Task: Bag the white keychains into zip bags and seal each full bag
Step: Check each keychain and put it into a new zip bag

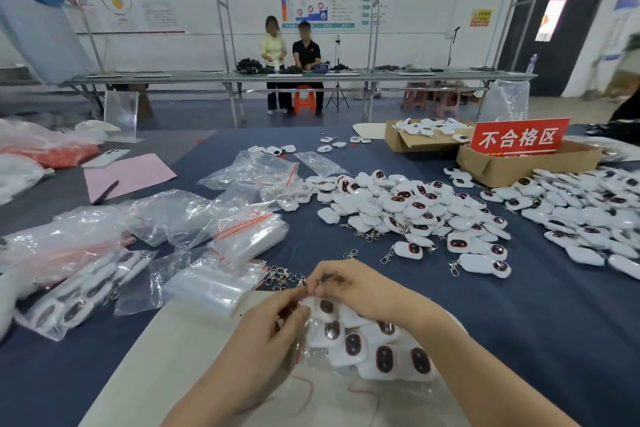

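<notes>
1. Both hands work one zip bag [320,359], which lies right in front of you on the white mat [173,357].
2. L hand [273,329] pinches the bag's mouth from the near side. R hand [360,288] pinches the same edge from the far side, fingertips nearly meeting.
3. The bag is packed w/ white keychains [384,357], dark faces up, under yr R wrist. It looks full, so I'd judge this grip is for pressing the zip closed, not loading.
4. The bag's body rests flat on the mat, prob. so the weight doesn't drag the mouth open.
5. Can't tell how much of the strip is sealed; yr fingers hide it.
6. The loose keychain pile [415,211] sits beyond yr R hand, handy for the next fill.
7. Empty bags [242,239] lie beyond yr L hand, also w/in reach.
8. A filled bag [79,298] lies well left of yr L hand, parked clear of the work spot.
</notes>
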